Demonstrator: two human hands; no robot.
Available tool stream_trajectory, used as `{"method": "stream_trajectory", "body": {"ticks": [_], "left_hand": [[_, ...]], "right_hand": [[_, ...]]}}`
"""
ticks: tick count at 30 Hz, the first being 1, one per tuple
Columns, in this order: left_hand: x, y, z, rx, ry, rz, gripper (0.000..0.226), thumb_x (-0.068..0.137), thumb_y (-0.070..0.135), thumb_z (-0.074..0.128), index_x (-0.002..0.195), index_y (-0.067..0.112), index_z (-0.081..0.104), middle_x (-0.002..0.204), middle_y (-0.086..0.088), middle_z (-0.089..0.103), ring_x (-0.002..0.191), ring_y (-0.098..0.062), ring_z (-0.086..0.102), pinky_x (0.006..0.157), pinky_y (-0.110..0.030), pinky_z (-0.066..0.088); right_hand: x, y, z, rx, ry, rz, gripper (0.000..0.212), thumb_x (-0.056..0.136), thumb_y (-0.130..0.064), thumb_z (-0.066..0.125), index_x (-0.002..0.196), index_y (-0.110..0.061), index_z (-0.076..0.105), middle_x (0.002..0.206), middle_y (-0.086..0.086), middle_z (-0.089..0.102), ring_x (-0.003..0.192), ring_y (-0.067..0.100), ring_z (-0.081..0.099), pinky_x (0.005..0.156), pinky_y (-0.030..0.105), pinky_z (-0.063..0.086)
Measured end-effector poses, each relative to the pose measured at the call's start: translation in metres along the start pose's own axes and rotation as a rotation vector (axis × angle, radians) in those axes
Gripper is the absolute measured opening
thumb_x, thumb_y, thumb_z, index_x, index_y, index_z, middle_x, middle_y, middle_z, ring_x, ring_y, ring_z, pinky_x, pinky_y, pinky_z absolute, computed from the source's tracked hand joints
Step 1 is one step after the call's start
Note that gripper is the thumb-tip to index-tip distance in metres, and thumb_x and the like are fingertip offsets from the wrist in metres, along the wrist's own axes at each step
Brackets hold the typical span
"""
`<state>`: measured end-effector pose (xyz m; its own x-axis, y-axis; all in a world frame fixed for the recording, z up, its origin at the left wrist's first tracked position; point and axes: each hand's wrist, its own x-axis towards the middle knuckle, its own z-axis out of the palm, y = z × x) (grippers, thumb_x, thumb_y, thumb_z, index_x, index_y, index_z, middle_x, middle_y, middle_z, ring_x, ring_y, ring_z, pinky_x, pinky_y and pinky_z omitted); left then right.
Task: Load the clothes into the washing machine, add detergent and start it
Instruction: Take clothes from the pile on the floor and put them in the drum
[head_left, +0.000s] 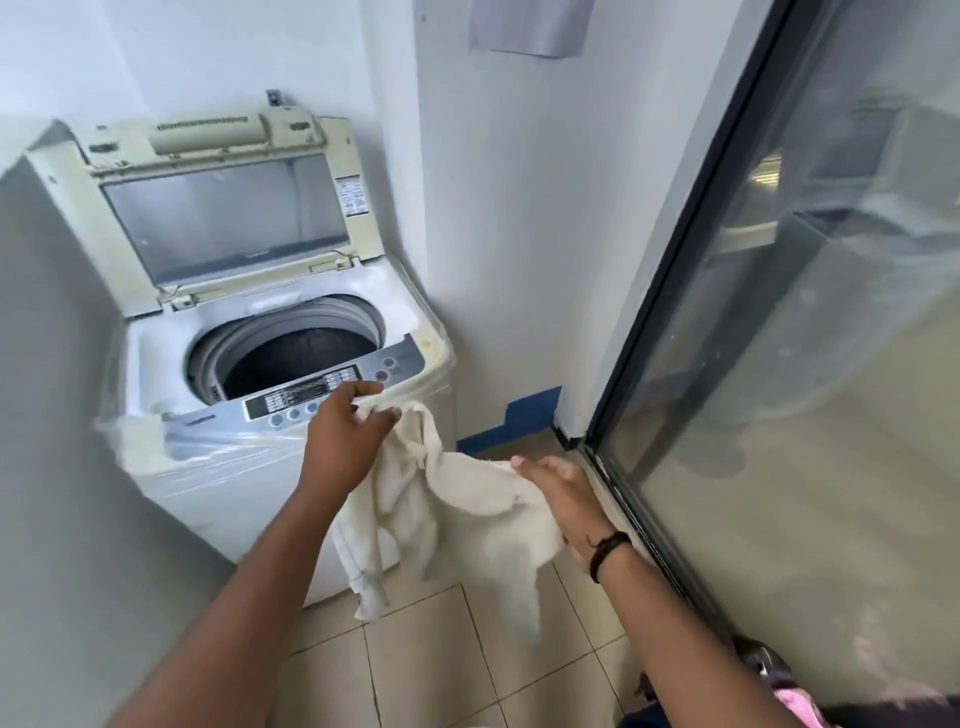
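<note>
Cream terry-cloth garment (457, 514) hangs lengthwise downward, near the open-lidded white top-loading washing machine (291, 467); its drum (291, 358) looks dark. Left hand (348, 431) pinches the top edge; right hand (561, 493), fingers straight, rests against it.

No words or numbers can be read here. The washing machine's control panel (332, 392) has a dark strip with small light print, but it is too blurry to make out. A white sticker (351, 195) on the right edge of the open lid (228, 208), above that panel, has tiny print too, also too small to read.
</note>
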<state>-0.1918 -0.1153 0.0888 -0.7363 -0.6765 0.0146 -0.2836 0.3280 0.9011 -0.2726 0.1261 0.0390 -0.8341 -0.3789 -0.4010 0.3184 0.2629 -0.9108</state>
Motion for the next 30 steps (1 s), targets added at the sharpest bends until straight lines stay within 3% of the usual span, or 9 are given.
{"method": "stream_trajectory", "body": {"ticks": [2, 4, 7, 11, 14, 17, 23, 27, 30], "left_hand": [[0.002, -0.015, -0.016, -0.005, 0.010, -0.047, 0.016, 0.084, 0.025, 0.077, 0.098, 0.025, 0.071, 0.101, 0.007, 0.068, 0.090, -0.016, 0.061, 0.072, -0.030, 0.044], [0.001, -0.027, -0.030, -0.026, 0.006, -0.084, 0.007, 0.082, 0.028, 0.080, 0.085, 0.029, 0.074, 0.092, 0.005, 0.072, 0.090, -0.021, 0.067, 0.073, -0.035, 0.050], [-0.004, -0.033, -0.043, -0.127, -0.006, -0.147, 0.006, 0.080, 0.029, 0.082, 0.079, 0.028, 0.076, 0.083, 0.004, 0.075, 0.085, -0.025, 0.071, 0.077, -0.045, 0.056], [-0.006, -0.022, -0.038, -0.340, -0.058, -0.212, 0.008, 0.087, 0.011, 0.075, 0.082, 0.016, 0.078, 0.089, -0.004, 0.078, 0.081, -0.021, 0.069, 0.075, -0.040, 0.053], [0.001, -0.003, -0.031, -0.471, -0.064, -0.265, 0.015, 0.093, 0.006, 0.065, 0.089, 0.014, 0.077, 0.076, -0.006, 0.074, 0.073, -0.021, 0.065, 0.070, -0.040, 0.053], [0.023, 0.015, -0.027, -0.550, -0.047, -0.238, 0.022, 0.096, 0.001, 0.056, 0.102, 0.011, 0.075, 0.078, -0.009, 0.075, 0.070, -0.021, 0.068, 0.070, -0.042, 0.057], [0.096, 0.043, -0.051, -0.656, 0.126, -0.216, 0.039, 0.097, 0.001, 0.054, 0.134, 0.015, 0.058, 0.105, -0.013, 0.072, 0.081, -0.015, 0.071, 0.061, -0.027, 0.057], [0.140, 0.064, -0.072, -0.591, 0.185, -0.112, 0.044, 0.096, 0.001, 0.052, 0.136, 0.019, 0.057, 0.088, -0.011, 0.072, 0.073, -0.016, 0.068, 0.070, -0.036, 0.061], [0.165, 0.078, -0.086, -0.636, 0.252, -0.055, 0.044, 0.095, -0.002, 0.049, 0.133, 0.018, 0.058, 0.064, -0.006, 0.061, 0.060, -0.017, 0.059, 0.071, -0.037, 0.058]], "right_hand": [[0.006, -0.019, 0.024, 0.069, 0.005, 0.022, 0.009, 0.087, -0.014, 0.067, 0.083, -0.011, 0.059, 0.082, 0.011, 0.062, 0.071, 0.022, 0.058, 0.060, 0.028, 0.045], [0.010, -0.033, 0.045, 0.142, 0.021, 0.013, 0.005, 0.085, -0.002, 0.064, 0.084, -0.006, 0.064, 0.085, 0.016, 0.065, 0.075, 0.026, 0.061, 0.067, 0.036, 0.050], [0.017, -0.051, 0.074, 0.125, 0.083, -0.071, 0.010, 0.089, -0.009, 0.067, 0.085, 0.000, 0.070, 0.085, 0.017, 0.069, 0.077, 0.024, 0.063, 0.073, 0.038, 0.052], [0.021, -0.077, 0.100, 0.057, 0.142, -0.239, 0.027, 0.093, -0.019, 0.066, 0.078, 0.004, 0.068, 0.067, 0.002, 0.058, 0.066, 0.014, 0.048, 0.063, 0.030, 0.043], [0.026, -0.098, 0.119, 0.031, 0.112, -0.338, 0.033, 0.093, -0.022, 0.067, 0.072, 0.003, 0.064, 0.062, -0.001, 0.052, 0.059, 0.014, 0.043, 0.057, 0.027, 0.039], [0.038, -0.123, 0.145, 0.042, 0.042, -0.390, 0.008, 0.085, -0.014, 0.076, 0.089, -0.017, 0.070, 0.079, -0.004, 0.075, 0.072, 0.010, 0.072, 0.066, 0.028, 0.058], [0.086, -0.170, 0.174, -0.240, -0.051, -0.811, 0.020, 0.090, -0.017, 0.069, 0.107, -0.026, 0.074, 0.097, -0.023, 0.070, 0.094, 0.003, 0.066, 0.082, 0.031, 0.055], [0.126, -0.203, 0.187, -0.330, -0.181, -1.012, 0.037, 0.091, -0.014, 0.057, 0.127, -0.021, 0.067, 0.118, -0.009, 0.064, 0.114, 0.014, 0.060, 0.093, 0.038, 0.052], [0.148, -0.227, 0.200, -0.337, -0.298, -1.049, 0.048, 0.089, -0.020, 0.068, 0.135, -0.016, 0.059, 0.130, -0.005, 0.061, 0.125, 0.014, 0.055, 0.102, 0.038, 0.049]]}}
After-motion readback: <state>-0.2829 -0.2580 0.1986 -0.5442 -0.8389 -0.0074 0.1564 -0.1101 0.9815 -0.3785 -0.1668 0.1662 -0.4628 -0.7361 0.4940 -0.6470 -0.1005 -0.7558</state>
